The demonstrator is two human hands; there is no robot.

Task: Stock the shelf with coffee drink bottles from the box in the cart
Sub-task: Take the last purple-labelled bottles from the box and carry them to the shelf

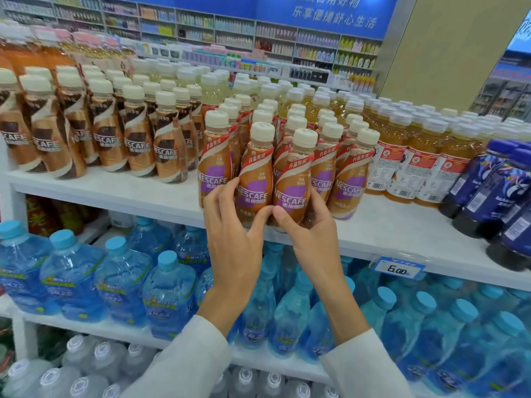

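Observation:
Nescafe coffee drink bottles with cream caps and purple-patched labels stand in rows on the white shelf (120,193). My left hand (230,222) grips the front bottle (255,168) near its base, thumb in front and fingers round its left side. My right hand (310,225) grips the bottle beside it (296,179), thumb in front, fingers behind on its right. Both bottles stand upright at the shelf's front edge, touching each other. The box and the cart are out of view.
Brown-labelled Nescafe bottles (169,150) fill the shelf to the left, yellow tea bottles (413,165) and dark blue bottles (494,185) to the right. Blue water bottles (120,280) crowd the shelf below. A price tag (398,268) hangs on the edge.

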